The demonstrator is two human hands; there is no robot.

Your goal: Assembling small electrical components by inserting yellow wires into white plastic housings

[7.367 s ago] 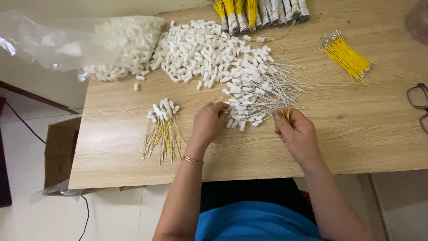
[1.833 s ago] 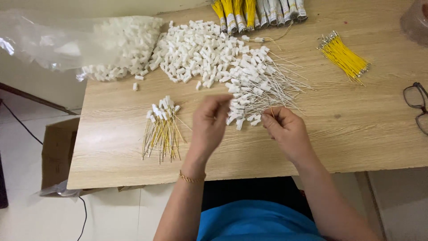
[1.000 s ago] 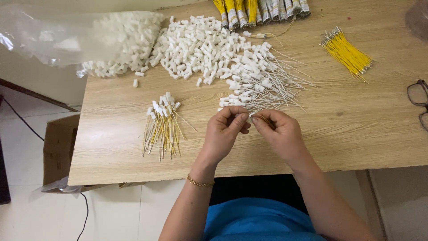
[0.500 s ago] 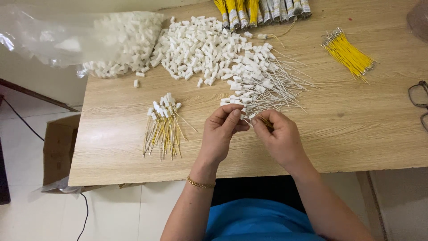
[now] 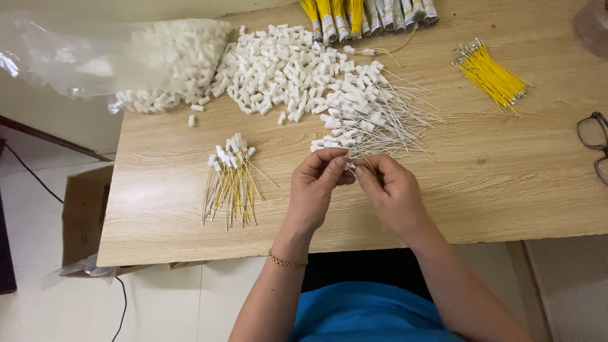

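My left hand (image 5: 316,190) and my right hand (image 5: 392,193) meet over the wooden table (image 5: 481,183), fingertips pinched together around a small white connector with thin wires. Just beyond them lies a heap of white connectors with white wires (image 5: 370,123). To the left of my left hand sits a small bundle of connectors with yellow wires (image 5: 229,183). A big pile of loose white connectors (image 5: 278,66) spreads further back.
A clear plastic bag of white connectors (image 5: 126,57) lies at the far left. Loose yellow wires (image 5: 491,76) sit at the far right, taped wire bundles (image 5: 367,12) at the back edge, glasses (image 5: 595,142) at the right edge. A cardboard box (image 5: 85,212) stands on the floor.
Both hands left the wired-connector heap and drew back toward me, coming together with a small piece pinched between the fingers. In the last half second they barely moved.
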